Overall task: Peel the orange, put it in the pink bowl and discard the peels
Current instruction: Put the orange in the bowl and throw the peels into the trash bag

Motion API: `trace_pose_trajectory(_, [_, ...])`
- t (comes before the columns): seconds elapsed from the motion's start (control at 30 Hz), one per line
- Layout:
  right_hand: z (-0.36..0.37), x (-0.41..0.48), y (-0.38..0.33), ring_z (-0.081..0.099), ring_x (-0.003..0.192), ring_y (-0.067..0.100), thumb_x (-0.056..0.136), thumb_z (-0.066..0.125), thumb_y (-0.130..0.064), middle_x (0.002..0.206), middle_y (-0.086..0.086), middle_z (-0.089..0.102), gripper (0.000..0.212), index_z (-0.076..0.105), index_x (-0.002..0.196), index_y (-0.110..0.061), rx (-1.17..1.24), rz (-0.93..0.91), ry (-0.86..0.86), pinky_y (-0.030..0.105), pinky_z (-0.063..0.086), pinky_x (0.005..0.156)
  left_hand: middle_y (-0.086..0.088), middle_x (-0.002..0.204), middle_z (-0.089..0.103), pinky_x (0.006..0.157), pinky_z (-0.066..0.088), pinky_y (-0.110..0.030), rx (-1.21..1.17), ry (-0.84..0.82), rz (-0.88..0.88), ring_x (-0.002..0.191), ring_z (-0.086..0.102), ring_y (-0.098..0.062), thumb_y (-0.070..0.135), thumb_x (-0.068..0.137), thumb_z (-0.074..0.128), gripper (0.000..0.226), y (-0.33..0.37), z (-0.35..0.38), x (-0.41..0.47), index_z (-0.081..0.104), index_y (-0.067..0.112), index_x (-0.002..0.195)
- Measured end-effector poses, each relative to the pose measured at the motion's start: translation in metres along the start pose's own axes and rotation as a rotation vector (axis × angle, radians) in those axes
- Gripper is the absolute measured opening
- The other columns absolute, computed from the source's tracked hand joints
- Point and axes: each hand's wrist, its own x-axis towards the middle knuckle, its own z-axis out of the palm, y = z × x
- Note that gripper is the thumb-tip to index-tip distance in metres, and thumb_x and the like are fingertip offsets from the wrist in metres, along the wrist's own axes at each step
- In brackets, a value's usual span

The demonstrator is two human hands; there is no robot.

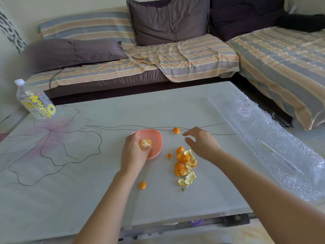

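Note:
My left hand [133,154] holds the peeled orange [145,144] inside the pink bowl [155,136] at the table's middle. My right hand [202,143] hovers to the right of the bowl with its fingers spread and nothing in it, just above a pile of orange peels [184,163]. Single peel bits lie apart: one beyond my right hand [176,130], one small piece beside the bowl [169,156], one nearer to me [142,185].
A plastic bottle with a yellow label [35,101] stands at the table's far left corner. A sheet of bubble wrap [267,141] covers the right side of the table [88,182]. A sofa with striped covers and dark cushions [167,20] lies beyond.

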Motion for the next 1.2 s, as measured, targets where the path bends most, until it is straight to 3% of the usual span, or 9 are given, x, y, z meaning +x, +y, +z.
trace_pose_trajectory(0.07, [0.004,0.024,-0.002,0.046,0.125,0.021,0.096,0.046,-0.021,0.143,0.001,0.041,0.039,0.047,0.135,-0.018,-0.042,-0.078,-0.105,0.028,0.034,0.099,-0.009,0.122,0.053,0.093,0.037,-0.023,-0.072,0.169,0.151,0.114,0.052,-0.024,0.008,0.079,0.07,0.05,0.001,-0.004,-0.023,0.053,0.009,0.126])
trace_pose_trajectory(0.17, [0.017,0.051,-0.003,0.031,0.137,0.019,0.1,0.039,-0.026,0.155,-0.001,0.021,0.048,0.028,0.146,-0.021,-0.059,-0.05,-0.268,0.026,0.021,0.109,-0.005,0.108,0.059,0.088,0.04,-0.022,-0.086,0.22,0.26,0.102,0.057,-0.022,0.001,0.079,0.067,0.039,-0.012,-0.003,-0.058,0.058,0.008,0.116])
trace_pose_trajectory(0.33, [0.033,0.058,0.003,0.018,0.142,0.017,0.102,0.034,-0.019,0.154,0.005,0.023,0.046,0.027,0.146,-0.009,0.005,-0.096,-0.408,0.019,0.009,0.11,0.006,0.102,0.058,0.086,0.038,-0.02,-0.065,0.082,0.074,0.098,0.059,-0.02,0.004,0.084,0.061,0.037,-0.044,0.009,-0.096,0.057,0.012,0.12])
trace_pose_trajectory(0.47, [0.037,0.045,0.007,0.036,0.13,0.015,0.101,0.036,-0.019,0.142,0.0,0.039,0.037,0.047,0.136,-0.016,0.069,-0.145,-0.382,0.01,0.02,0.097,0.004,0.1,0.064,0.088,0.047,-0.028,-0.107,0.045,0.026,0.093,0.06,-0.013,0.007,0.088,0.057,0.037,-0.043,0.01,-0.107,0.055,0.016,0.124])
trace_pose_trajectory(0.6, [0.043,0.009,0.018,0.04,0.124,0.014,0.1,0.04,-0.025,0.131,-0.003,0.045,0.032,0.056,0.128,-0.024,0.178,-0.156,-0.329,0.025,0.026,0.109,0.002,0.103,0.066,0.083,0.042,-0.017,-0.152,-0.001,-0.004,0.094,0.062,-0.014,0.01,0.09,0.056,0.038,-0.034,0.012,-0.117,0.053,0.017,0.127])
trace_pose_trajectory(0.7, [0.051,-0.017,0.017,0.037,0.118,0.009,0.097,0.044,-0.035,0.12,-0.008,0.046,0.031,0.058,0.125,-0.03,0.194,-0.194,-0.286,0.019,0.022,0.104,0.003,0.103,0.066,0.083,0.04,-0.013,-0.201,-0.027,-0.012,0.097,0.063,-0.015,0.011,0.091,0.055,0.037,-0.028,0.015,-0.123,0.054,0.017,0.127])
trace_pose_trajectory(0.97, [0.078,-0.068,-0.008,0.039,0.118,0.017,0.09,0.046,-0.048,0.121,0.0,0.049,0.044,0.063,0.118,-0.02,0.1,-0.298,-0.145,0.017,0.026,0.099,0.002,0.12,0.064,0.092,0.037,-0.013,-0.273,-0.092,-0.022,0.112,0.058,-0.01,0.011,0.093,0.051,0.034,-0.027,0.015,-0.138,0.053,0.016,0.127])
trace_pose_trajectory(1.1, [0.068,-0.09,-0.008,0.03,0.132,0.019,0.091,0.051,-0.045,0.14,0.001,0.037,0.046,0.049,0.133,-0.025,0.141,-0.115,0.078,0.028,0.028,0.108,0.001,0.123,0.061,0.092,0.037,-0.014,-0.31,-0.145,-0.038,0.111,0.057,-0.01,0.011,0.094,0.049,0.037,-0.027,0.008,-0.131,0.049,0.017,0.13])
trace_pose_trajectory(1.2, [0.078,-0.126,-0.02,0.006,0.144,0.024,0.08,0.057,-0.059,0.156,0.006,0.009,0.085,0.02,0.148,-0.024,0.055,0.084,0.081,0.035,0.018,0.114,-0.001,0.122,0.058,0.08,0.033,-0.01,-0.316,-0.189,-0.055,0.098,0.057,-0.009,0.012,0.095,0.046,0.039,-0.023,0.006,-0.117,0.045,0.018,0.134])
